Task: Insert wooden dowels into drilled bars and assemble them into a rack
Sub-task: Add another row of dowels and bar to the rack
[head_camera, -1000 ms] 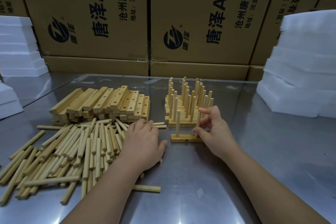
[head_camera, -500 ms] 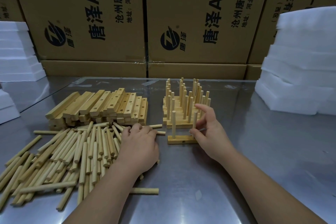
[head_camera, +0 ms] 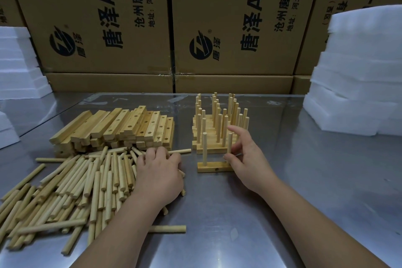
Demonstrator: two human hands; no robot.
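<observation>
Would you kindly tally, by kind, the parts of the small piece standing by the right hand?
Drilled bar: 1
Upright dowels: 2
Total: 3

Right hand (head_camera: 248, 165) pinches upright dowel (head_camera: 230, 143) in bar (head_camera: 212, 166); left hand (head_camera: 159, 176) grips loose dowels (head_camera: 87, 180).

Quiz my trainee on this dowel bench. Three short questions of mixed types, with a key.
1. True or false: the left hand rests on the loose pile of round wooden dowels.
2. How many upright dowels stand in the short drilled wooden bar nearest the person? A one, B two, C four.
3. Which hand holds one of them?
Key: 1 true; 2 B; 3 the right hand.
</observation>
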